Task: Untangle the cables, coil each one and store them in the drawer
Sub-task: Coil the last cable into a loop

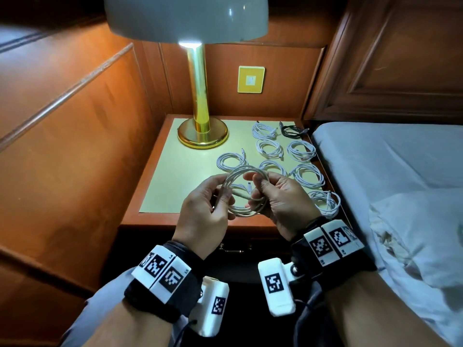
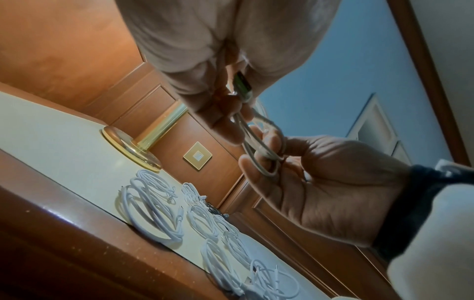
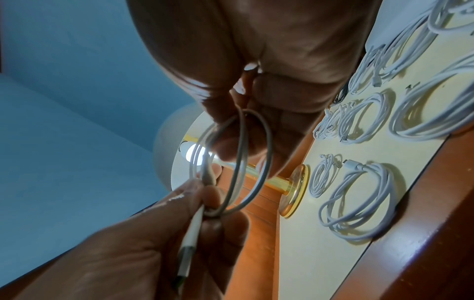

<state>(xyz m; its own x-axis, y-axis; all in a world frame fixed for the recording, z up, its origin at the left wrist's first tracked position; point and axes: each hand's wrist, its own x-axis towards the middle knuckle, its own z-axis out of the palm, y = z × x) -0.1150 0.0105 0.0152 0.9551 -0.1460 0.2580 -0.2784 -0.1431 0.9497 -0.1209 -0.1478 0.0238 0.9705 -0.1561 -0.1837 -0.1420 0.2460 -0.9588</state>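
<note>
Presently your left hand (image 1: pixel 203 209) and right hand (image 1: pixel 280 199) both pinch one white cable (image 1: pixel 240 194), coiling it in front of the lamp (image 1: pixel 200 128). Next, judge it ready, tuck the loose plug (image 1: pixel 250 185), then set it beside the coils (image 1: pixel 308 175) on the tabletop (image 1: pixel 170 176).

Both forearms reach forward side by side, each wrist wrapped in a dark band carrying white blocks with black square patterns. The left hand (image 1: pixel 204 209) is raised with its back toward the head camera, fingers curled and thumb pressed in, pinching one side of a looped white cable (image 1: pixel 241 194). The right hand (image 1: pixel 281 199) faces it, palm turned inward, its fingers (image 1: pixel 260 182) curled round the opposite side of the same loops. The 2 hands sit close together, fingertips nearly meeting across the coil. In the right wrist view the left hand (image 3: pixel 143 243) clamps the strands between thumb and fingers, with a plug end lying across its palm.
</note>
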